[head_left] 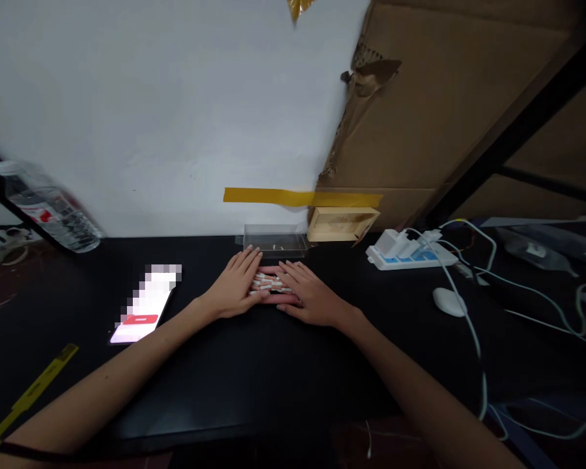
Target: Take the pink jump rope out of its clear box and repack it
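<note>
A small pink-edged tray (279, 299) lies on the black table, filled with several thin sticks (268, 283) that have white ends and orange middles and look like cotton swabs. My left hand (233, 284) rests flat at the tray's left end, its fingers stretched away from me and the thumb along the near edge. Over the right end lies my right hand (312, 293), fingers extended across the sticks and thumb in front of the near edge. Both ends of the tray are hidden beneath my hands. Just behind stands a clear plastic box (276, 240).
A lit phone (149, 303) lies to the left, with a water bottle (53, 208) farther back. A shallow light-wood box (342, 224) leans by the cardboard. On the right are a white power strip (410, 253), a white mouse (449, 301) and loose cables.
</note>
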The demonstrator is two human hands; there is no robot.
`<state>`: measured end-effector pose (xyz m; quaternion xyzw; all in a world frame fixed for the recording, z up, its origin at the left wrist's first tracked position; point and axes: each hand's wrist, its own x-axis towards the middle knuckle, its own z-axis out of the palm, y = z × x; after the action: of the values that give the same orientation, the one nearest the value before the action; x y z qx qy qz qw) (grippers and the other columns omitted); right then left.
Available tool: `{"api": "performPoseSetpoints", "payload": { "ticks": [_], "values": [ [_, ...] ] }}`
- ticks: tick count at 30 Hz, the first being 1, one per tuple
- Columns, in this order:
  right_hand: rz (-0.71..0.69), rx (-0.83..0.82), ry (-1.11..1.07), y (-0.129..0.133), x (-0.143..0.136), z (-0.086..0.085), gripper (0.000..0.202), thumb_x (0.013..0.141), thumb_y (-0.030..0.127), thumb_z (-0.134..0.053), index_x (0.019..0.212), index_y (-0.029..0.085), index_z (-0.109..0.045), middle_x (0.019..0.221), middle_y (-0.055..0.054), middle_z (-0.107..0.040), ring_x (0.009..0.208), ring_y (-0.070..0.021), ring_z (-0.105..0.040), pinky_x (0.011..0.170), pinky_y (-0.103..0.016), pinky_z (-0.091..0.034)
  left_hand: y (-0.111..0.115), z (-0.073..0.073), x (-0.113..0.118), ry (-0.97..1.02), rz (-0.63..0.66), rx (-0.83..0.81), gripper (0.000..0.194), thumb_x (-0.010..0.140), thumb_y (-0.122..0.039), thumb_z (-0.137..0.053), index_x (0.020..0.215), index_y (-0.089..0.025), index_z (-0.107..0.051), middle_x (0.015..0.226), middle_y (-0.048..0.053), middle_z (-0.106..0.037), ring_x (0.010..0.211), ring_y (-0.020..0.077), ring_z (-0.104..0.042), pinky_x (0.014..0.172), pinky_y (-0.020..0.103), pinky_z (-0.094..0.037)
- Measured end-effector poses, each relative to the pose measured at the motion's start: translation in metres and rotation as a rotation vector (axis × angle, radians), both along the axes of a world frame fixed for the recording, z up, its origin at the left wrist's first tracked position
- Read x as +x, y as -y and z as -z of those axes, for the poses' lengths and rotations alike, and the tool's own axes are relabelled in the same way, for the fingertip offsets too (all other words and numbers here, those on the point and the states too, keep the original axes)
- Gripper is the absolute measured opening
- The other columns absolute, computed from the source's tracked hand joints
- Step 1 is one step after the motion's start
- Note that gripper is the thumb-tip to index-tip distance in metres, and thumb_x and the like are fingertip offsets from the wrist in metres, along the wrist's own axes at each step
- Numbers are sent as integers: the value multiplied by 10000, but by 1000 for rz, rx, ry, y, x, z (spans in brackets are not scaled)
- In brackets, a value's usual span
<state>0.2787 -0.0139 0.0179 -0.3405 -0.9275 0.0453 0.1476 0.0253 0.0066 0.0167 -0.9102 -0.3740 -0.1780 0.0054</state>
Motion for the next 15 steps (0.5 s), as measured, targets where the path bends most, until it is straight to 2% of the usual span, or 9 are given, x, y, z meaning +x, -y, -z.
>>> {"api": "performPoseSetpoints", "payload": {
  "ticks": [4, 7, 9, 12, 15],
  "values": [
    [59, 13, 2, 1, -8, 1, 727, 908, 523, -604, 1510, 173, -398, 1582, -179, -375, 1489, -337, -289, 1210, -587, -198, -13, -7, -4, -27, 8, -32, 682, 1022, -531, -275, 1568, -129, -202, 1646, 143, -188, 1531, 281, -99, 1225, 504, -146],
    [82, 10, -3, 2, -15, 2, 710, 911, 512, -613, 1511, 195, -403, 1591, -177, -358, 1484, -347, -295, 1193, -600, -230, -18, -7, -3, -75, -2, -65, 622, 1027, -476, -274, 1533, -115, -299, 1635, 159, -217, 1523, 285, -146, 1214, 517, -165],
    [79, 10, -9, 2, -15, 1, 664, 919, 475, -619, 1503, 232, -418, 1573, -152, -400, 1471, -336, -326, 1183, -593, -260, -18, -7, -3, -90, -9, -59, 587, 1019, -470, -299, 1493, -133, -381, 1613, 157, -284, 1505, 299, -219, 1198, 538, -197],
    [58, 6, -21, 1, -4, -6, 599, 923, 415, -629, 1473, 245, -462, 1525, -142, -470, 1432, -312, -396, 1167, -562, -307, -15, -13, -4, -70, -48, 4, 554, 1006, -483, -350, 1438, -156, -464, 1508, 152, -465, 1421, 316, -390, 1164, 551, -268],
    [20, -20, -32, -2, 16, -18, 579, 917, 385, -645, 1454, 239, -486, 1486, -152, -509, 1394, -308, -442, 1136, -551, -351, -11, -22, -4, -39, -204, 73, 547, 1008, -491, -364, 1355, -107, -540, 1249, 174, -649, 1199, 328, -583, 1067, 536, -395]
  ]
}}
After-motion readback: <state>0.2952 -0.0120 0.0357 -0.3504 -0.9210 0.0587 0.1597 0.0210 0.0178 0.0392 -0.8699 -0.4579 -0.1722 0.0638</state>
